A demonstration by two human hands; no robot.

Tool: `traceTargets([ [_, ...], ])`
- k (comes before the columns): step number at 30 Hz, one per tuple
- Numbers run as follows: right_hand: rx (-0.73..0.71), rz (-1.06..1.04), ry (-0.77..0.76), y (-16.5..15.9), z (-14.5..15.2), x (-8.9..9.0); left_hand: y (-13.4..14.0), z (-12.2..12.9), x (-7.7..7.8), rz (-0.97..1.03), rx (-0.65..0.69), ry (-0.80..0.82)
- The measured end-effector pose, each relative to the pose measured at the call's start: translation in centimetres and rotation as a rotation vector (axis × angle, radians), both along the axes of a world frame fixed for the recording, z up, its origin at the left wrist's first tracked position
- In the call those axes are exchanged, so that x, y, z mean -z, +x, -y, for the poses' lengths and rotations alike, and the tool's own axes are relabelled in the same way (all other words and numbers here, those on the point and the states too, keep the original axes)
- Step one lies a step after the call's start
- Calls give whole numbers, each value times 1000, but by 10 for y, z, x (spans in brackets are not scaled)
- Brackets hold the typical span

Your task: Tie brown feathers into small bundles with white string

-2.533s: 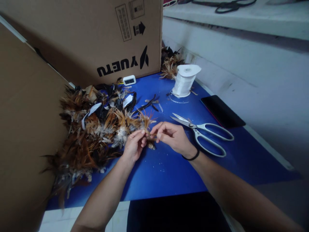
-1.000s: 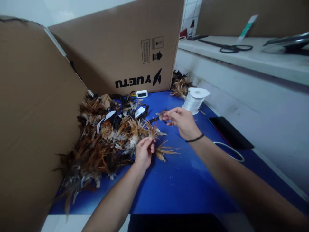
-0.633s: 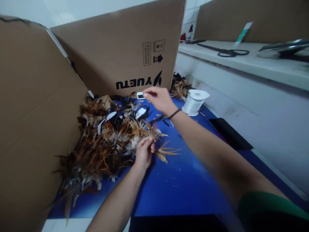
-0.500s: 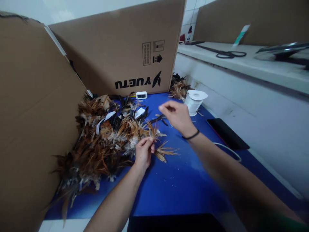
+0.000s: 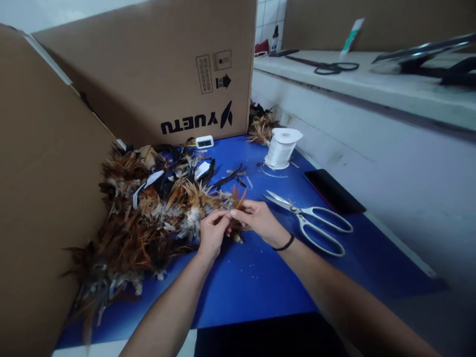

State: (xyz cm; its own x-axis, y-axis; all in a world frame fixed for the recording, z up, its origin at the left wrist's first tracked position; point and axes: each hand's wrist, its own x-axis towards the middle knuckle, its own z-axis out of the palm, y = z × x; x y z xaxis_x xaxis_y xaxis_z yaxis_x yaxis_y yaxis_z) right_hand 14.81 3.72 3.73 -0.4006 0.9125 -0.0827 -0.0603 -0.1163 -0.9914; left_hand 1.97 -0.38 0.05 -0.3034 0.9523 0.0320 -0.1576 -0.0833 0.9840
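The left hand (image 5: 211, 235) has thumb and forefinger pinched together on the base of a feather tuft (image 5: 238, 197); the right hand (image 5: 263, 224) meets it there, fingers nearly closed, though whether they grip anything I cannot tell; the tuft, between the hands over the blue table (image 5: 256, 292), should be light, springy and easily bent, so best held by its quill ends; the feather pile (image 5: 143, 218) lies just left, scissors (image 5: 307, 213) to the right, a spool (image 5: 280, 151) beyond.

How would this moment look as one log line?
left hand: holding feathers | right hand: fingertips at feathers | scissors: open on table | spool: upright
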Motion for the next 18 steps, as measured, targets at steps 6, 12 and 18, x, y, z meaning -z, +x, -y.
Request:
traceTargets([
  [6,78,54,-2,-1,-4,6,1,1,0,-70,44,-3],
  [12,63,3,-30,1,-6,12,0,4,-1,-56,141,-5],
  [18,-11,-84,-164,5,-7,12,-4,3,-1,-48,207,42],
])
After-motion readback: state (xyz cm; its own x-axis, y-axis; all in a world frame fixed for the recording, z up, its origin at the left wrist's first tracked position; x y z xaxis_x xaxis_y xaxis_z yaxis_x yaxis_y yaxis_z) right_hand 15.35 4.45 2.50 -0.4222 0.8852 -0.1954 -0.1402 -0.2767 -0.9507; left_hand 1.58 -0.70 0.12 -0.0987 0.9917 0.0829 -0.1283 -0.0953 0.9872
